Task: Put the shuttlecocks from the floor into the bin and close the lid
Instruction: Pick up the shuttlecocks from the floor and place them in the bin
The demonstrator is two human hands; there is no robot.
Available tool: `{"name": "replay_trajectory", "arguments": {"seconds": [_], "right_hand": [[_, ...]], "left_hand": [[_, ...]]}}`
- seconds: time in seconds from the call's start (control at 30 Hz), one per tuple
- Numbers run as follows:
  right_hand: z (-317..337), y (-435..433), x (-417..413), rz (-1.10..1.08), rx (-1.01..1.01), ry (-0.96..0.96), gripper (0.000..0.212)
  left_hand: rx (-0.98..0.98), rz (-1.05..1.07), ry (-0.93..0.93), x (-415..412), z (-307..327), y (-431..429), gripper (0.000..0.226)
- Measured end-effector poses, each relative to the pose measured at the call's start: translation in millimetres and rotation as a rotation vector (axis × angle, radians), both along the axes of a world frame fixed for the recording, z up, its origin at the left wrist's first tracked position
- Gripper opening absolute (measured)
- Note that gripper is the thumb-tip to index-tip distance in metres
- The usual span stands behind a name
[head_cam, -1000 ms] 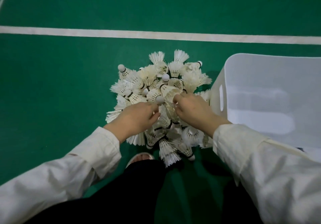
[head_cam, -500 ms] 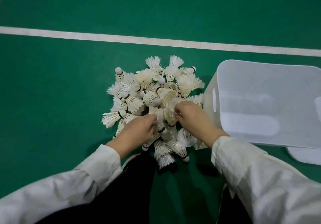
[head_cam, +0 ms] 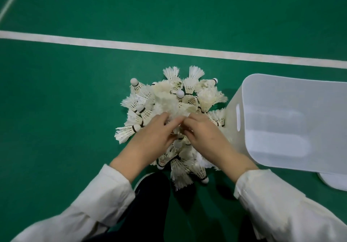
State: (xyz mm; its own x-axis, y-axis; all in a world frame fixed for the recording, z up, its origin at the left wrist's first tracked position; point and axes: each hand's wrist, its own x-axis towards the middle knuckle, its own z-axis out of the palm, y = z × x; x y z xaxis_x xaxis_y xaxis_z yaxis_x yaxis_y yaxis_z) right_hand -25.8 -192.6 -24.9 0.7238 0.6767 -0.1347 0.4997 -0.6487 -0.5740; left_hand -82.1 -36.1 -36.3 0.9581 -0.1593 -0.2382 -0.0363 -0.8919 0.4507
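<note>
A heap of several white feather shuttlecocks (head_cam: 189,91) lies on the green court floor. My left hand (head_cam: 155,138) and my right hand (head_cam: 204,138) are side by side on top of the heap, fingers curled into the shuttlecocks and gathering a blurred bunch of them between the fingertips. An open white plastic bin (head_cam: 244,114) with a slot handle stands right of the heap, touching it. Its inside looks bare. A white lid (head_cam: 332,182) lies on the floor behind the bin's near right corner, mostly hidden.
A white court line (head_cam: 169,48) crosses the floor beyond the heap. My dark trousers and a shoe tip (head_cam: 142,180) are just below the heap. Green floor spreads to the left and far side.
Both hands have drawn together over the middle of the heap and closed on shuttlecocks. The camera view has tilted, so heap and bin sit lower in the frame.
</note>
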Motion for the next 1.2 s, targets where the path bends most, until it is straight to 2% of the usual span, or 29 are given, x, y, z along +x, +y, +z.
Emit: {"name": "replay_trajectory", "arguments": {"seconds": [0.2, 0.33, 0.4, 0.5, 0.57, 0.6, 0.67, 0.77, 0.83, 0.93, 1.07, 1.2], "right_hand": [[-11, 5, -1, -0.031, 0.103, 0.128, 0.015], [0, -2, 19, -0.25, 0.254, 0.196, 0.019], [6, 0, 37, -0.298, 0.244, 0.192, 0.023], [5, 16, 52, -0.072, 0.055, 0.213, 0.047], [1, 32, 58, 0.075, -0.077, 0.253, 0.063], [-1, 39, 60, 0.111, -0.123, 0.279, 0.062], [-4, 49, 65, 0.126, -0.186, 0.288, 0.049], [-10, 51, 69, 0.086, -0.14, 0.299, 0.019], [-12, 47, 71, 0.071, -0.108, 0.3, 0.007], [-11, 34, 77, -0.026, -0.075, 0.222, 0.006], [6, 17, 84, -0.269, 0.077, 0.139, 0.014], [42, 8, 88, -0.228, 0.073, 0.095, 0.016]], "left_hand": [[0.087, 0.017, -0.195, -2, -10, 4, 0.013], [0.029, 0.02, -0.216, -6, -12, 14, 0.01], [-0.022, -0.026, -0.19, -9, -12, 19, 0.01], [-0.071, -0.086, -0.165, -13, -14, 19, 0.009], [-0.089, -0.105, -0.183, -13, -13, 18, 0.015], [-0.091, -0.112, -0.2, -12, -13, 19, 0.021], [-0.09, -0.12, -0.222, -10, -11, 21, 0.026], [-0.104, -0.097, -0.237, -13, -9, 26, 0.027], [-0.108, -0.072, -0.22, -15, -6, 31, 0.024], [-0.063, -0.058, -0.188, -18, -1, 40, 0.007], [0.021, -0.006, -0.147, -6, 14, 42, 0.017], [0.078, -0.032, -0.149, 28, 60, 31, 0.019]]}}
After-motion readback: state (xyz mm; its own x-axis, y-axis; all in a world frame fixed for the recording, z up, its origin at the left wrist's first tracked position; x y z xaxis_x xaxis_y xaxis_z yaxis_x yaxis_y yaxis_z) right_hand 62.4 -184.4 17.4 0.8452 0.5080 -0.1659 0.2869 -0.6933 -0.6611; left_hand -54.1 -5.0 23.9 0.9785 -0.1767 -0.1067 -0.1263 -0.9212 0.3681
